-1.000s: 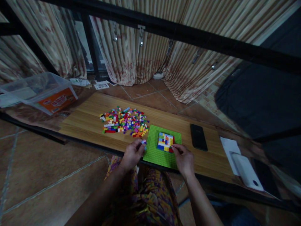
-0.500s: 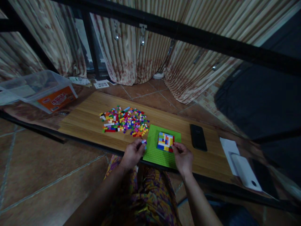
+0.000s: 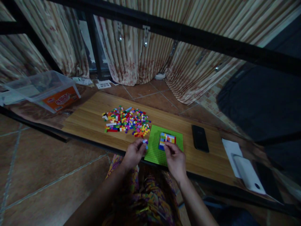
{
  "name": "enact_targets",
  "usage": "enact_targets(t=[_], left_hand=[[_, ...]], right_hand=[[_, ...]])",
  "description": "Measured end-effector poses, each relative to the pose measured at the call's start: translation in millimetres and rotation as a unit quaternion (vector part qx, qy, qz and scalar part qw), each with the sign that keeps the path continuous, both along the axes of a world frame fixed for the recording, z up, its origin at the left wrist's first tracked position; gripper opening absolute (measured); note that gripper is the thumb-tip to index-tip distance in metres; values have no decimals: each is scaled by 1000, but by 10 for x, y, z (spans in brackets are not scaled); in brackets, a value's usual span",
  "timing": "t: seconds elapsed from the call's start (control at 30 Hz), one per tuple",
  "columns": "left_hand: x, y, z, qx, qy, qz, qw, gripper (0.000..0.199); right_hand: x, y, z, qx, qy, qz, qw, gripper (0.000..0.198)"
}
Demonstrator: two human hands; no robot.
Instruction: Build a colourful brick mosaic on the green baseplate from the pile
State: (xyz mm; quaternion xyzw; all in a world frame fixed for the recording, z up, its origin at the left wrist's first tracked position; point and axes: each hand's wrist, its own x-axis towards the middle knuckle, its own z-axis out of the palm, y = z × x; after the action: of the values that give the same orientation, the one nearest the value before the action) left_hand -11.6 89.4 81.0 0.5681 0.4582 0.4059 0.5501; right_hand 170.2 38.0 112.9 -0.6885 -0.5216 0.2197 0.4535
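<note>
- We see the left hand (image 3: 133,153) at lower centre, fingers (image 3: 142,146) pinched on a small pale brick (image 3: 145,142) at the green baseplate (image 3: 155,150) left edge.
- Right hand (image 3: 175,160) fingers touch the brick block (image 3: 167,139) front edge; whether they grip it, we cannot tell.
- Loose brick pile (image 3: 127,121) lies up-left on the table (image 3: 89,121).

Home room, striped curtains (image 3: 131,59), tiled floor (image 3: 35,163), low wooden table (image 3: 91,119)

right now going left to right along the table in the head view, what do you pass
clear plastic box → pile of loose coloured bricks → left hand → green baseplate → black phone → white paper
</note>
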Motion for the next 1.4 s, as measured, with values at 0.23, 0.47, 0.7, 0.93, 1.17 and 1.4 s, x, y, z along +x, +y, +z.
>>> enact_targets(t=[0.23, 0.47, 0.7, 0.93, 1.17, 1.4], left_hand=[[-21, 5, 1, -26, -65, -19, 997, 29], [-10, -13, 17, -19, -72, -11, 997, 27], [5, -26, 12, 1, -21, 8, 1000, 29], [-3, -40, 40, -6, -15, 13, 1000, 28], [2, -43, 49, -14, -32, 7, 999, 28], [37, -26, 75, -27, -15, 34, 999, 29]], right_hand=[[-522, 182, 74, -53, -88, 87, 991, 28], [-627, 247, -61, -47, -66, 65, 995, 24], [-668, 200, -52, -30, -68, 39, 996, 25], [-501, 48, -42, -12, -44, 42, 998, 27], [-272, -121, -116, -37, -27, 22, 999, 27], [-139, -177, -139, -44, -5, 10, 999, 28]])
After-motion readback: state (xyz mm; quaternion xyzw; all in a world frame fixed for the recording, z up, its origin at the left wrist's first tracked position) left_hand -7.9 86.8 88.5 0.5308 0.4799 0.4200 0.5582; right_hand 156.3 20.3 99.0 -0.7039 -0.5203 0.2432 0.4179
